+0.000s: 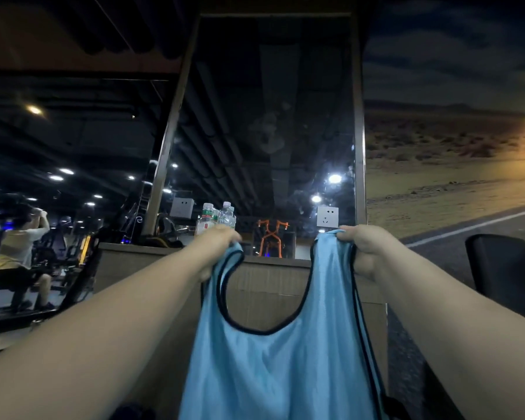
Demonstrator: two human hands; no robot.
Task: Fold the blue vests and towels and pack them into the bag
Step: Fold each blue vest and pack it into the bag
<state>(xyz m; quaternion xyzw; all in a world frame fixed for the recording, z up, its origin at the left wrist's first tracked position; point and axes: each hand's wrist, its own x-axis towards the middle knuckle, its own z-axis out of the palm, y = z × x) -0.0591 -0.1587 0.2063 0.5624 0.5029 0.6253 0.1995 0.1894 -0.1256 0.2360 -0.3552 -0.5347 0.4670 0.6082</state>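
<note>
At frame centre, the left hand (222,239) and right hand (359,248) each gripped a strap of the light-blue, black-trimmed mesh vest (281,362), best held level and taut for folding.

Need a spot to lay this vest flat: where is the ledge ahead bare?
The ledge looks bare between the water bottles and the wall socket, behind the vest held by the left hand and right hand. Its left end is crowded with bottles and a dark object.
</note>
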